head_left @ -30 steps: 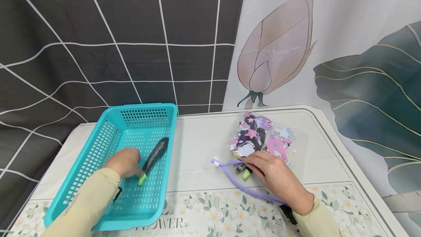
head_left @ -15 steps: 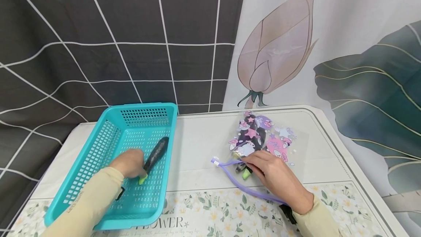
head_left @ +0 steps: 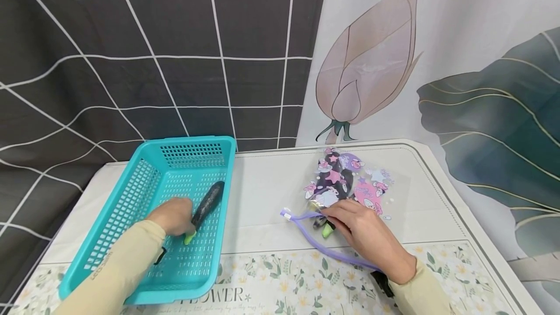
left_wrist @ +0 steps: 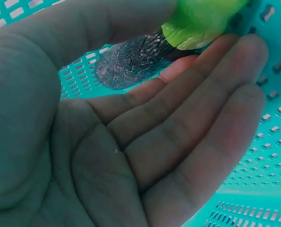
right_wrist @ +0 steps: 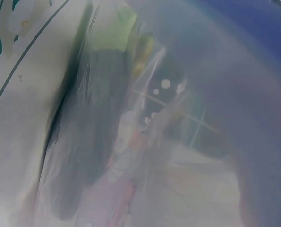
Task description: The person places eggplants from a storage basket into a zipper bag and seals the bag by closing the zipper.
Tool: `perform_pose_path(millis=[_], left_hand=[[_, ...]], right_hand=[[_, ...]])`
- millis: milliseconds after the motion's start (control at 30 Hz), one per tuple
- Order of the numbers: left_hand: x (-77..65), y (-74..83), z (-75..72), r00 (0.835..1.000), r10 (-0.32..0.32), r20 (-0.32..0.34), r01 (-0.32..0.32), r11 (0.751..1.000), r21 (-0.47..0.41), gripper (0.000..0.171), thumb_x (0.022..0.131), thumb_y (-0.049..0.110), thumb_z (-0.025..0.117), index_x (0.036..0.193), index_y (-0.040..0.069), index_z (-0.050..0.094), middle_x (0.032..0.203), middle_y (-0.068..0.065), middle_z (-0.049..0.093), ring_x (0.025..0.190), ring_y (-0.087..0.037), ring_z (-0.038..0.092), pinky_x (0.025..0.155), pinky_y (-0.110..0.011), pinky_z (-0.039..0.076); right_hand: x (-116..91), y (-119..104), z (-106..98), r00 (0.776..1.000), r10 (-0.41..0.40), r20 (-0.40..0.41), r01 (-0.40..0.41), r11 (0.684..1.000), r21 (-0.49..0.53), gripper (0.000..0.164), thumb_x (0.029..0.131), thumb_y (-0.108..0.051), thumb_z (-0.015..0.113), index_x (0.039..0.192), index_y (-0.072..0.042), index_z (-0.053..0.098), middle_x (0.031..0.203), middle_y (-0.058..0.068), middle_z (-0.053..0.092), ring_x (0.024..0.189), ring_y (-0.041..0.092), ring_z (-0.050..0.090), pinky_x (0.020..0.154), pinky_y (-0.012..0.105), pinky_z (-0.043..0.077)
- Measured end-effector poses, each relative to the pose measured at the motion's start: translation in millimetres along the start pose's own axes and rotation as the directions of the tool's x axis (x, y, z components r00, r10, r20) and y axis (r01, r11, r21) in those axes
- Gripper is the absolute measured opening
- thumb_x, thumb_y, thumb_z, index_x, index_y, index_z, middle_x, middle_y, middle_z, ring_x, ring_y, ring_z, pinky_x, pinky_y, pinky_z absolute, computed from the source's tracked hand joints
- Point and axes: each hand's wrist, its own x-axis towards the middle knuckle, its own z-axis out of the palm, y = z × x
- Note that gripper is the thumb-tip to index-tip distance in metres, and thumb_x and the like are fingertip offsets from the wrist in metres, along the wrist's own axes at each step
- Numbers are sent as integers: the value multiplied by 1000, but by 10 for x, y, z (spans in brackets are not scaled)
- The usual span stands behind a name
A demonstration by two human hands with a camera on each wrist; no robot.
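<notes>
A dark eggplant (head_left: 209, 204) with a bright green stem lies slanted in the turquoise plastic basket (head_left: 225, 237). My left hand (head_left: 172, 215) is down in the basket at its stem end. In the left wrist view the thumb lies on one side of the green stem (left_wrist: 201, 21) and the fingers on the other. My right hand (head_left: 360, 225) pinches the mouth of a clear printed zip bag (head_left: 367, 193) with a purple slider strip (head_left: 317, 246). Dark eggplants with green stems show through the bag, one of them an eggplant (right_wrist: 90, 118) close to the right wrist camera.
Basket and bag stand on a table with a white and floral cover (head_left: 267, 198). Behind the table hang a dark checked cloth (head_left: 183, 52) and a pale cloth with a large flower bud print (head_left: 367, 62). The basket's raised walls surround the left hand.
My left hand has shifted slightly right and closer against the eggplant's stem end. The right hand and the bag have stayed in place.
</notes>
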Motion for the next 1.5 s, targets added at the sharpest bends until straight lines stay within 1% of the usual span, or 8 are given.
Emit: perform_pose_path(millis=[267,433,600,767,900,1167,1333,1500], left_hand=[[10,-13,10,1000,24,-5,-25,1000,-13,16,73,0,75,76,2,59,63,-9,56,55,-20,53,52,-32,48],[7,-29,21,999,36,-25,-36,999,-7,16,72,0,74,70,4,59,59,-8,56,52,-19,53,49,-31,47],[-7,-41,18,999,24,-33,-25,1000,-20,17,73,3,75,70,5,59,59,-8,56,51,-18,54,48,-30,47],[-27,-32,-12,1000,5,-29,-6,1000,-29,18,75,4,76,73,4,58,63,-9,57,54,-20,56,51,-32,49],[-46,-29,-40,999,-7,-33,6,999,-32,20,76,7,78,72,5,58,62,-8,58,55,-20,57,53,-32,50],[-79,-51,-79,999,-8,-49,7,1000,-22,23,78,9,78,68,5,58,61,-8,58,55,-20,56,55,-32,49],[-92,-62,-95,998,-7,-57,6,1000,-25,24,78,10,78,65,6,58,58,-7,58,53,-19,57,53,-32,48],[-125,-60,-120,998,-10,-60,9,1000,-21,26,80,12,78,64,7,59,57,-7,58,52,-18,56,53,-31,47]], right_hand=[[-2,0,-9,1000,9,5,-9,1000,0,27,80,2,79,103,-12,76,99,-5,70,90,11,67,76,29,56],[-2,4,-9,1000,7,4,-7,1000,2,27,80,2,79,103,-12,76,99,-5,70,89,10,67,76,29,56],[0,2,-10,1000,7,6,-7,1000,0,27,81,2,79,103,-12,76,99,-5,70,89,10,67,75,29,56],[-4,-6,-15,1000,19,11,-19,1000,-11,25,80,1,79,101,-12,76,98,-6,70,89,9,67,75,27,56],[-6,-7,-18,1000,28,14,-28,1000,-12,24,81,0,79,101,-12,76,97,-6,70,89,8,67,75,26,56],[-8,-11,-15,1000,22,9,-22,1000,-11,23,81,0,79,100,-11,75,97,-5,70,88,9,67,74,27,56],[-7,-12,-20,1000,28,14,-27,1000,-11,23,81,0,79,100,-12,75,97,-6,69,88,8,67,74,27,56],[0,-16,-25,1000,21,9,-21,1000,-9,24,81,0,80,101,-12,76,97,-6,70,88,8,67,74,27,56]])
